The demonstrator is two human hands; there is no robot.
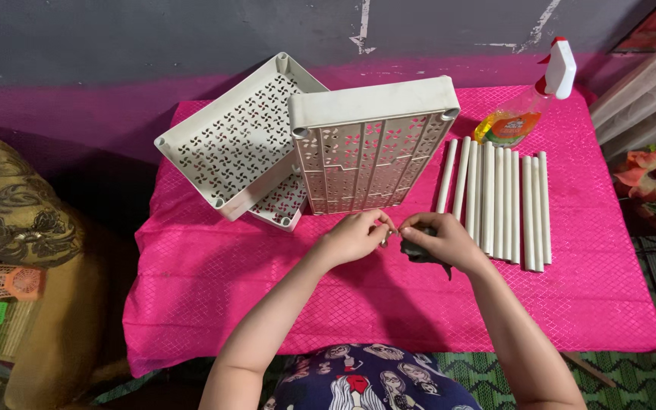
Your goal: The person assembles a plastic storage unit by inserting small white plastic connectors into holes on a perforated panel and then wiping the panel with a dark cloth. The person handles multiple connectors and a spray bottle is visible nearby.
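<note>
Pink cloth covers the surface (214, 288) where, at frame centre, I pinch a small pale piece (393, 228) between left hand (354, 237) and right hand (443, 241), whose fingers also press a dark rag (419, 253) down.

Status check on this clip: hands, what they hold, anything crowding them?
Left hand and right hand meet at the fingertips, pinching a small item too tiny to identify. Dark cloth under right hand. White tubes right beside it; perforated trays just behind.
</note>
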